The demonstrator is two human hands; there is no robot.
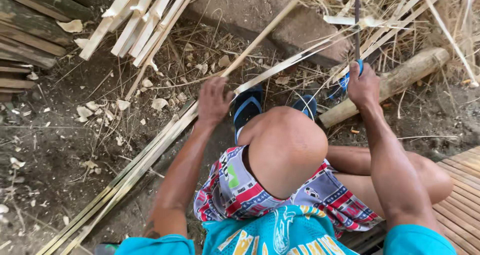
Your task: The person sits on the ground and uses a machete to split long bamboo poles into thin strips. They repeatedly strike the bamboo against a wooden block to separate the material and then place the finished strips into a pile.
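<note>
Bamboo everywhere, basically. Using the raised knee (287,150) as the landmark: the dirt ground (45,150) spreads out to its left, littered with chips. A long bundle of split strips (125,177) runs diagonally across that ground, from the bottom edge up toward the knee. Further up and left of the knee sits a stack of pale slats (137,22). Up and right of it lies a round log (400,80).

Left hand (214,101) is just up-left of the knee, grip closed around a thin bamboo strip (270,27) that slants away toward the top. Right hand (362,85) is up-right of the knee, grip wrapped tight on the blue handle of a knife (357,20), dark blade pointing straight up. Blue sandals (247,107) peek out just above the knee, between both hands.
</note>
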